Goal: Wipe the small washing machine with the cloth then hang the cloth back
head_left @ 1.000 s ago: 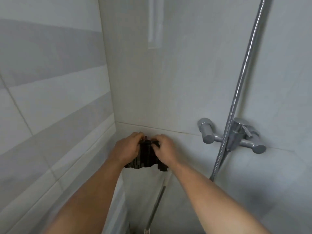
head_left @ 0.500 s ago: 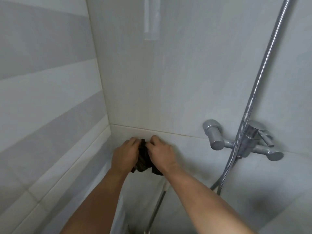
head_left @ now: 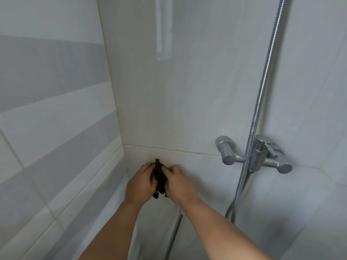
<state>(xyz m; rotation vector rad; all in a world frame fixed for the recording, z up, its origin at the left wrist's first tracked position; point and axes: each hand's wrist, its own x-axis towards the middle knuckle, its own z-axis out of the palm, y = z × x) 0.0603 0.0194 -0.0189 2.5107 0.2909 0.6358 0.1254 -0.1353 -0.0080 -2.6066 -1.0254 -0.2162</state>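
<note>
A dark, bunched cloth [head_left: 159,179] is pressed against the tiled wall near the corner, low in the view. My left hand [head_left: 140,182] grips it from the left and my right hand [head_left: 177,182] grips it from the right. A narrow dark strip of the cloth sticks up above my fingers, against the wall. What it hangs on is hidden behind my hands. The small washing machine is not in view.
A chrome shower mixer tap [head_left: 255,156] juts from the wall at right, with a metal shower hose [head_left: 262,94] running up from it. A thin metal pipe [head_left: 175,233] runs down below my hands. The striped tiled side wall [head_left: 56,128] is close on the left.
The view has shifted slightly. My hands have closed in on the cloth, bunching it narrower, and a strip of it now shows above my fingers.
</note>
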